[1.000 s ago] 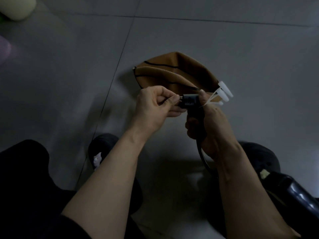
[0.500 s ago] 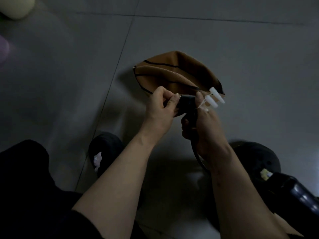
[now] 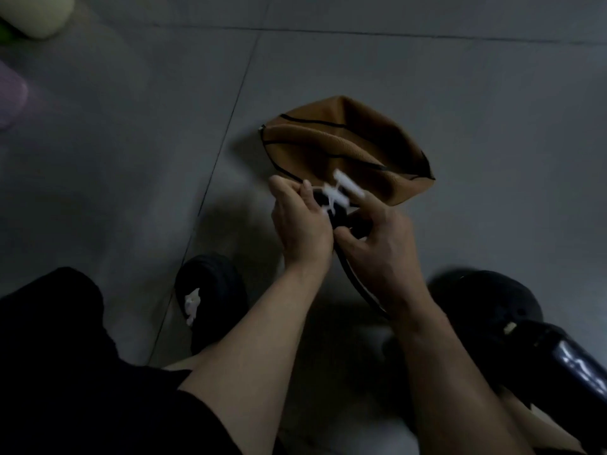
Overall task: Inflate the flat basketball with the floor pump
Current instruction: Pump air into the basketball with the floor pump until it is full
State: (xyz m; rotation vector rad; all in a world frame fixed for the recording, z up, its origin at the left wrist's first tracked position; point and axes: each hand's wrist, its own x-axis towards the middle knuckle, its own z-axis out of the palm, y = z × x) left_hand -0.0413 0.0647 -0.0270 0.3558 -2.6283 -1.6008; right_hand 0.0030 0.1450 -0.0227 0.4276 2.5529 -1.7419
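Note:
The flat brown basketball (image 3: 348, 149) lies crumpled on the grey floor just beyond my hands. My right hand (image 3: 377, 247) grips the black pump hose head (image 3: 341, 218), and the hose (image 3: 358, 287) runs down from it toward me. My left hand (image 3: 299, 224) pinches the front end of that head with thumb and fingertips. White plastic nozzle adapters (image 3: 341, 188) dangle from the head, above my fingers. The black pump body (image 3: 565, 366) is at the lower right, partly cut off by the frame edge.
My two black shoes (image 3: 210, 290) (image 3: 486, 303) rest on the floor on either side of my arms. A pale rounded object (image 3: 36, 14) and a purple one (image 3: 10, 96) sit at the far left edge. Tile seams cross the floor.
Both hands have turned the hose head, so the white adapters swung from the right side to above my fingers. The view shifted; the ball sits slightly farther from my hands.

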